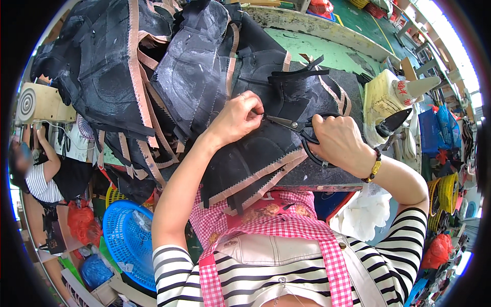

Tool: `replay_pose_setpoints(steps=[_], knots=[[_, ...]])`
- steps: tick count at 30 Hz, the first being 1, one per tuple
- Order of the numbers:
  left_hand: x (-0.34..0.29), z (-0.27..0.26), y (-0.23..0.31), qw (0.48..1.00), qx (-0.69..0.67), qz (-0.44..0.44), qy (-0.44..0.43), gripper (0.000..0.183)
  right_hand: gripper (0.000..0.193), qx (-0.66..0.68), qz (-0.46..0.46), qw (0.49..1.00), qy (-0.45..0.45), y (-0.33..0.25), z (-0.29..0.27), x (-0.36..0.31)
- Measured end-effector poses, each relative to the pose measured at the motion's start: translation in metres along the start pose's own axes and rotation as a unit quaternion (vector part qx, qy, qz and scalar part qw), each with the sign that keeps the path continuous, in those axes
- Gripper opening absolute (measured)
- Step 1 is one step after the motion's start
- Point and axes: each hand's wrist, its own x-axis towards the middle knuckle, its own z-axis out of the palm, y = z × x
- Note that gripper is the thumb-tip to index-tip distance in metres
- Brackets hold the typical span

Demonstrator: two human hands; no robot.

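My right hand (338, 140) is closed round the dark handles of a pair of scissors (284, 123). The blades point left and their tips meet the fingers of my left hand (238, 120). That hand is in a pinch just over a black sewn piece (245, 158) with tan zigzag-cut edging; what sits between its fingertips is too small to make out. Beneath both hands the piece lies across a dark work block (327, 176). More black pieces (102, 66) with tan strips, marked with whitish smears, are heaped at the left and far side.
A yellowish container (381, 102) with a pale cone and a dark-tipped one stands right of the scissors. A blue plastic basket (125, 240) is low on the left. Another person (43, 169) in stripes works at far left. Red bags and yellow baskets (442, 194) line the right.
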Motion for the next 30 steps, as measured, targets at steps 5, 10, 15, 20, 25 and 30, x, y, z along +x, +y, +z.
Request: replay_pose_setpoints(steps=[5,10,15,20,25,30], knots=[[-0.034,-0.01,0.045,0.981,-0.04,-0.043,0.185,0.017,0.038,0.066,0.094,0.99,0.086,0.036,-0.002,0.012],[-0.069,0.011,0.084,0.888,-0.371,-0.228,0.145,0.014,0.049,0.076,0.319,0.924,0.196,0.168,0.037,0.063],[-0.075,0.017,0.079,0.793,-0.533,-0.253,0.152,0.016,0.041,-0.047,0.224,0.94,0.252,0.225,0.081,0.099],[-0.079,0.02,0.079,0.758,-0.58,-0.259,0.15,0.015,0.031,0.502,0.06,0.836,0.213,0.048,0.005,0.073],[-0.07,0.033,0.089,0.754,-0.598,-0.245,0.115,0.014,0.027,0.596,-0.055,0.798,0.063,-0.044,-0.004,0.022],[-0.077,0.031,0.093,0.811,-0.515,-0.25,0.119,0.015,0.017,0.714,-0.035,0.699,-0.013,-0.045,-0.003,0.014]])
